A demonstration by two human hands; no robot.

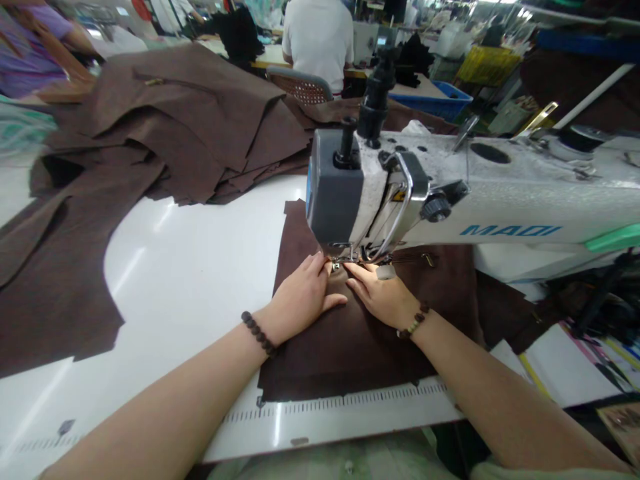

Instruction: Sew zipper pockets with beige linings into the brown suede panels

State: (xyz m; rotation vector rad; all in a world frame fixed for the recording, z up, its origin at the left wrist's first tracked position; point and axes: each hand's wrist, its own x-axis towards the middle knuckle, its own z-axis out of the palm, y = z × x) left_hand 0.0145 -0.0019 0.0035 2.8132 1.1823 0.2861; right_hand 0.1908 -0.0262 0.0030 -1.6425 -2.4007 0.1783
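Note:
A dark brown fabric panel (350, 360) lies flat under the head of a sewing machine (335, 193). My left hand (303, 293) rests on the panel left of the presser foot (336, 265), fingers stretched forward and thumb spread to the right. On the other side, my right hand (383, 290) presses the cloth with its fingers extended toward the foot; a pale band is around one finger. Both hands lie flat on the fabric and grip nothing. A zipper with a metal pull (427, 260) shows on the panel to the right. The needle point is hidden.
Brown fabric pieces (200, 113) are heaped at the back left, draping down the white table (200, 267). Papers (565, 360) lie at the right. A person in white (317, 40) sits beyond, near a blue bin (440, 100); another person (40, 47) is at far left.

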